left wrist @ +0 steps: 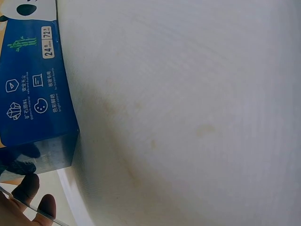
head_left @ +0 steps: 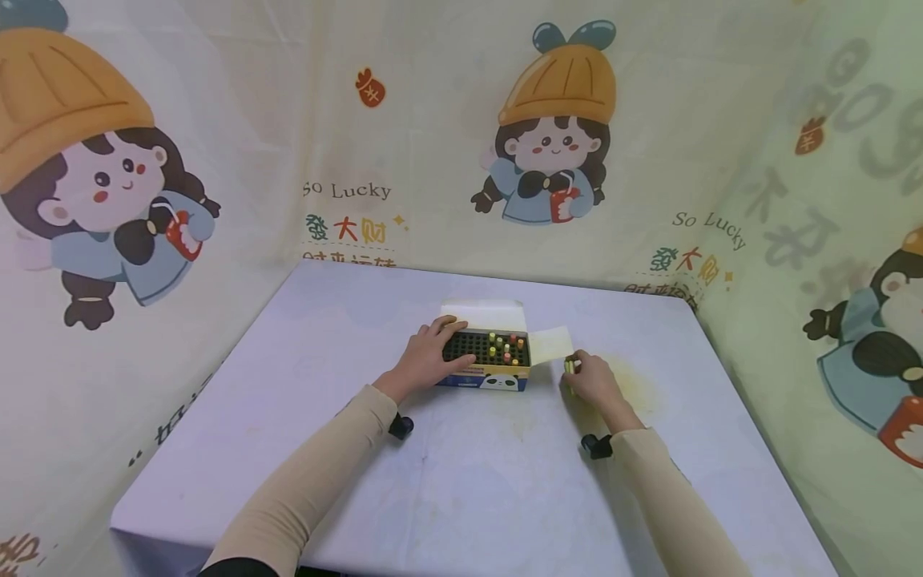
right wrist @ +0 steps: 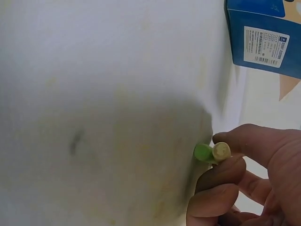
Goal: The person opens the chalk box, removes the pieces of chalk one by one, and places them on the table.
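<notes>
A blue and yellow chalk box (head_left: 501, 382) with a panda on its front stands with its lid up. Its black holed insert (head_left: 469, 344) bears several coloured chalks (head_left: 500, 342) on the right side. My left hand (head_left: 428, 355) holds the box's left end, thumb at the front edge and fingers toward the back. In the left wrist view, fingertips (left wrist: 28, 188) show by the box end. Right of the box, my right hand (head_left: 597, 382) pinches two chalks side by side, a green chalk (right wrist: 202, 152) and a pale yellow chalk (right wrist: 221, 151).
The box's white back lid (head_left: 483, 313) stands up, and a white side flap (head_left: 550, 343) sticks out to the right, close to my right hand. A white cloth (head_left: 461, 473) with faint yellowish stains covers the table. Printed curtains (head_left: 433, 160) hang around it.
</notes>
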`<state>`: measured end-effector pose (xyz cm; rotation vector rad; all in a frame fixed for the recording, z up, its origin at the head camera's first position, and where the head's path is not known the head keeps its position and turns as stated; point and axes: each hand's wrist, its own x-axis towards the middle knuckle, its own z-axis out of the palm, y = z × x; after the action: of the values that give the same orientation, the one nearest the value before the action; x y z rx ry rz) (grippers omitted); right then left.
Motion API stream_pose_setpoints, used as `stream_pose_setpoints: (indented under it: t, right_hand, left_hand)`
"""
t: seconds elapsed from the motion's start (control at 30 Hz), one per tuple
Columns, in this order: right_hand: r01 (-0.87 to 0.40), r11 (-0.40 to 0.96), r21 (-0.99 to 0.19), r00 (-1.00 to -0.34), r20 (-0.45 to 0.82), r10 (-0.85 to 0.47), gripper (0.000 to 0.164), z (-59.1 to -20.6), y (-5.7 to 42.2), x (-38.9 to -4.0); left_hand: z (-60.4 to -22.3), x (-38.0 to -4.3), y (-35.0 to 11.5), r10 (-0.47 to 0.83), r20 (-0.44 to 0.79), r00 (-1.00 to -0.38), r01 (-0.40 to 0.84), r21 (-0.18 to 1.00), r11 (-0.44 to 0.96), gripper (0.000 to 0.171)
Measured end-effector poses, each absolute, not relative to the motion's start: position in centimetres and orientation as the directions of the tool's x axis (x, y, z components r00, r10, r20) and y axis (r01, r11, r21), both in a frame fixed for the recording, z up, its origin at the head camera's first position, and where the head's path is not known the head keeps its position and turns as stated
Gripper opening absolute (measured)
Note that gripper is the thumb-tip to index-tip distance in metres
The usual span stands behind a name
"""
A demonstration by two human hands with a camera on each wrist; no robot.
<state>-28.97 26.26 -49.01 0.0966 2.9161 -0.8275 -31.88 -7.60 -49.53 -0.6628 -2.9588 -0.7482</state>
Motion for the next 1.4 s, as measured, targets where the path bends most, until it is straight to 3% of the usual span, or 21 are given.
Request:
stream_pose_setpoints:
  t: [0.27, 0.8, 1.4]
  right_hand:
    - [0.135, 0.841, -0.525, -0.986, -0.156, 0.061, 0.048, -49.2, 26.4, -29.0]
    - [0.102, 0.846, -0.524, -0.989, -0.141, 0.033, 0.046, -48.6, 26.8, -28.7]
    - [0.007, 0.838, -0.546, -0.986, 0.136, 0.096, 0.044, -41.3, 30.1, -30.2]
  left_hand:
    - [-49.4, -31.8, -7.7, 0.402, 0.126, -0.907, 0.414, 0.447, 0.793, 0.083]
    - [-49.3, -31.8, -7.5, 0.405, 0.121, -0.906, 0.414, 0.447, 0.793, 0.083]
    - [-49.2, -31.8, -7.6, 0.403, 0.112, -0.908, 0.408, 0.451, 0.794, 0.082]
